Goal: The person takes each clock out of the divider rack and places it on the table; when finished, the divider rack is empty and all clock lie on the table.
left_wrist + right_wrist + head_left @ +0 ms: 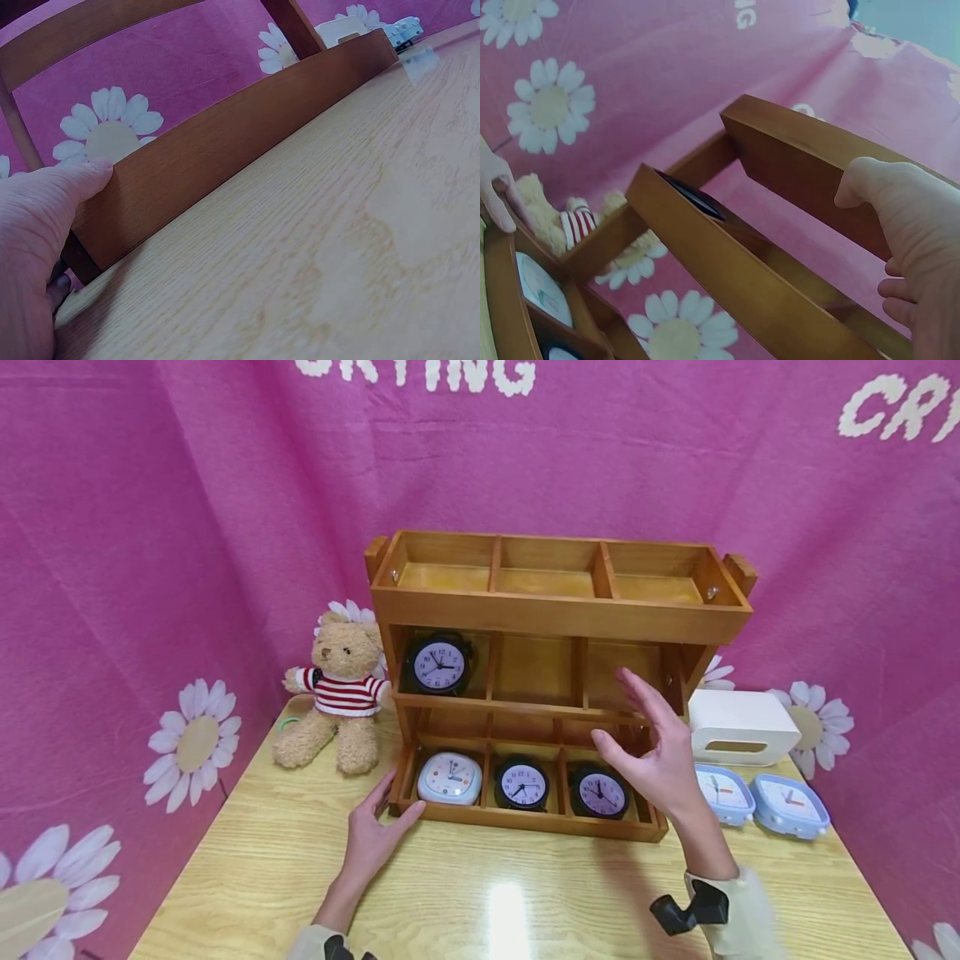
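A three-tier wooden shelf (562,614) stands on the table, each tier split into three compartments. My left hand (375,835) grips its lower left corner; in the left wrist view the thumb (90,178) lies against the front board. Before the right side of the shelf, my right hand (660,752) is raised with fingers extended, holding nothing. The bottom tier holds a white-and-blue clock (450,778) at left, a black clock (522,783) in the middle and another black clock (600,791) at right. One more black clock (440,666) sits in the middle tier's left compartment.
A teddy bear (347,693) in a striped top sits left of the shelf. On the right are a white box (742,722) and two blue clocks, one (723,793) nearer the shelf and one (789,806) farther right. A pink flowered cloth (225,485) surrounds the table.
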`<state>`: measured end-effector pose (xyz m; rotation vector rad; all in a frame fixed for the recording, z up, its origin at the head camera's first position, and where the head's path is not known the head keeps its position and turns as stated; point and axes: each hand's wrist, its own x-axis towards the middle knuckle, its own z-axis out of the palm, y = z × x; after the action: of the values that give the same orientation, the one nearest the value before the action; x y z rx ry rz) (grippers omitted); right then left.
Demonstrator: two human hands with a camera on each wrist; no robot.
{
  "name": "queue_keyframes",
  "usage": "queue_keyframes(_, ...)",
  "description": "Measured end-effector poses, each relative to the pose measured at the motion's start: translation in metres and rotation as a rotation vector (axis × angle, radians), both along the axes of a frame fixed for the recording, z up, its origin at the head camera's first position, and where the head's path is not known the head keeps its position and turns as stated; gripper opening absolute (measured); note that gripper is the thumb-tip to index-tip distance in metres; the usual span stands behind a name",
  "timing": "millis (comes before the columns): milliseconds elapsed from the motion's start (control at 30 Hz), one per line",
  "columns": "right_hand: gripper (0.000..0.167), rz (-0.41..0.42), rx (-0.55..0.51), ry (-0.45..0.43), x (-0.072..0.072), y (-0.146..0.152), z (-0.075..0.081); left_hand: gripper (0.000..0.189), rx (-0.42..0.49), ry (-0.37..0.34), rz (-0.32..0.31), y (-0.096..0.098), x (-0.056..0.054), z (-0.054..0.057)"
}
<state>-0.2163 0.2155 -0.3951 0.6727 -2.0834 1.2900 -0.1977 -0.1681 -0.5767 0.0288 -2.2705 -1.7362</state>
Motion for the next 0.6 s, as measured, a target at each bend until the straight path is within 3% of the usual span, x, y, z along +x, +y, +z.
queue_keyframes(167, 0.084, 0.019, 0.026, -0.042, -0.005, -0.019, 0.002, 0.074, -0.010, 0.029, -0.009, -0.002, 0.000, -0.003)
queue_keyframes(600, 0.078, 0.088, 0.017, -0.019, -0.025, -0.056, -0.001, 0.075, -0.019, 0.025, -0.007, -0.002, 0.000, -0.002)
